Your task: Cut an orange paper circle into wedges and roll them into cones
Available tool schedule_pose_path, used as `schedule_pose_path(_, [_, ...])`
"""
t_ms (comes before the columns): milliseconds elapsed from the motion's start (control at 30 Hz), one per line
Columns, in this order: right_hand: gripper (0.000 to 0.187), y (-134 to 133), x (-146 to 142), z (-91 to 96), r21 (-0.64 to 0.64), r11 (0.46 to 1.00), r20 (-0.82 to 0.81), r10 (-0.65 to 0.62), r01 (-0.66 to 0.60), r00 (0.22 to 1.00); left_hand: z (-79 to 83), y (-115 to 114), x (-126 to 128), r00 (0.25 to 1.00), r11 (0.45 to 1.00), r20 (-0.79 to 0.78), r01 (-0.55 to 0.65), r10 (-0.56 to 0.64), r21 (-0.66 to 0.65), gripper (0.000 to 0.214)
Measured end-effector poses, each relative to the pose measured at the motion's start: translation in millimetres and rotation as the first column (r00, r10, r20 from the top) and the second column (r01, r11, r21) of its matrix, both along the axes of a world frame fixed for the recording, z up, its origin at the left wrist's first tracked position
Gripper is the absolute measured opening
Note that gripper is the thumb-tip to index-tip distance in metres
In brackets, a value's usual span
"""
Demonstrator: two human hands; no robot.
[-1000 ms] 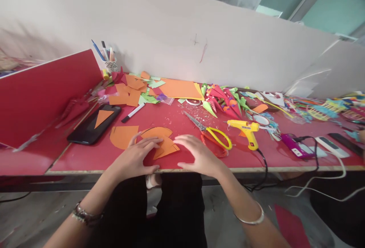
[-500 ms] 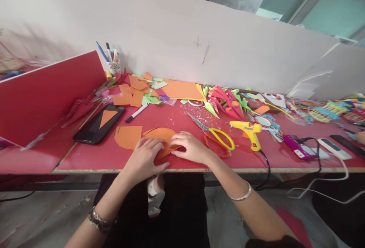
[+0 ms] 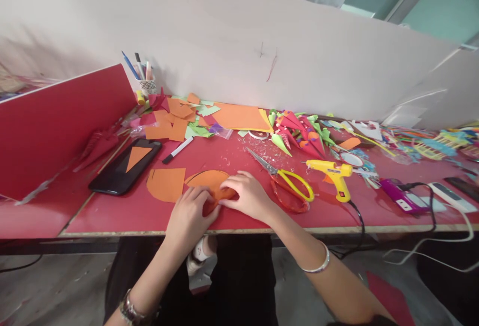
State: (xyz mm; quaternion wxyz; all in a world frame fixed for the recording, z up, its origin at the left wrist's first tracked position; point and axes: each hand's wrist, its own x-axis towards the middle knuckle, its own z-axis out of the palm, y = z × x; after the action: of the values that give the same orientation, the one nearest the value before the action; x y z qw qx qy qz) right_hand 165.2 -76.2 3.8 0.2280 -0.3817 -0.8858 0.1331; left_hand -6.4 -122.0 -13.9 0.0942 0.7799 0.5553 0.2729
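A piece of orange paper [image 3: 208, 179] with a dark curved line along its far edge lies at the table's front, partly hidden by my fingers. My left hand [image 3: 190, 213] pinches its near left side, thumb and fingers together. From the right, my right hand [image 3: 250, 197] grips the paper between thumb and curled fingers, and the paper bends up there. Whether it is one sheet or two, I cannot tell. Just left lies a flat orange cut piece [image 3: 165, 184] with a rounded lower edge. Scissors [image 3: 295, 184] with yellow handles rest to the right of my right hand.
A yellow glue gun [image 3: 334, 173] lies further right, its cord running off the table edge. On the left, a black phone [image 3: 108, 181] carries an orange paper triangle [image 3: 137, 157]. Paper scraps [image 3: 178, 109], a marker [image 3: 177, 150] and small paper cones [image 3: 295, 126] lie behind.
My fingers have drawn closer together, and the paper between them has bent up more. The view has shifted slightly; the other things on the table stay put.
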Motion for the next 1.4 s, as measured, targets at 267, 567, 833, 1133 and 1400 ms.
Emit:
schedule_pose_path(267, [0.051, -2, -3, -3.0, -0.001, 0.997, 0.006, -0.072, 0.072, 0.997, -3.6, 2, -2, 0.999, 0.999, 0.015, -0.040, 0.040, -0.037, 0.030])
schedule_pose_path(567, [0.048, -6, -6, -1.5, -0.073, 0.993, 0.032, -0.094, 0.097, 0.995, 1.9, -8, -12, 0.998, 0.996, -0.016, -0.066, 0.065, -0.052, 0.058])
schedule_pose_path(833, [0.054, -11, -6, -5.3, 0.116, 0.961, 0.065, -0.258, 0.249, 0.964, 8.9, -33, -34, 0.991, 0.959, -0.060, -0.098, 0.118, 0.267, 0.050])
schedule_pose_path(1133, [0.052, -21, -13, -10.2, 0.263, 0.893, 0.101, -0.402, 0.365, 0.910, 2.0, -22, -28, 0.916, 0.903, -0.395, 0.227, -0.070, 0.366, 0.035])
schedule_pose_path(1400, [0.027, -29, -20, -16.4, 0.183, 0.851, -0.031, -0.496, 0.493, 0.868, -1.1, 3, -27, 0.943, 0.958, -0.325, 0.156, -0.073, 0.238, 0.046])
